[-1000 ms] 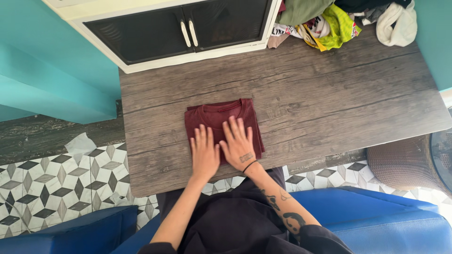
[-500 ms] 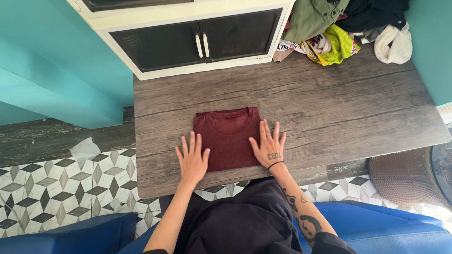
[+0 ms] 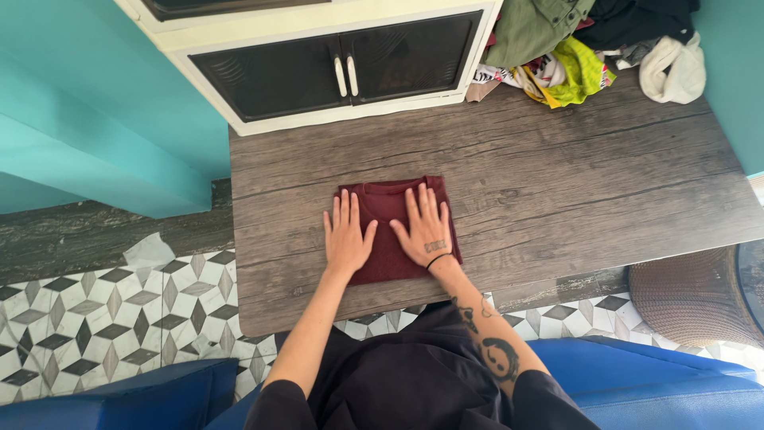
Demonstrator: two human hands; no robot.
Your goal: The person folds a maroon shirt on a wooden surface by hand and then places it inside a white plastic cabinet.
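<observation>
Head view, surface (image 3: 557, 183): I see grey wood, carrying everything.
Folded shirt (image 3: 387, 209): maroon, near front edge; soft, light, I'd lift by side edges.
Left hand (image 3: 347, 236), right hand (image 3: 424, 229): flat, fingers spread, pressing shirt.

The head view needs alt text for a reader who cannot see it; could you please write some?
Both hands, left hand and right hand, press flat on a folded maroon T-shirt on a grey wood-grain table. A pile of mixed clothes lies at its far right corner.

Pretty bright, even daylight all over, colours really pop. Soft shadows only, tucked under the counter (image 3: 557, 183) edge. No glare, everything sharp, slight wide-angle stretch near the corners.
</observation>
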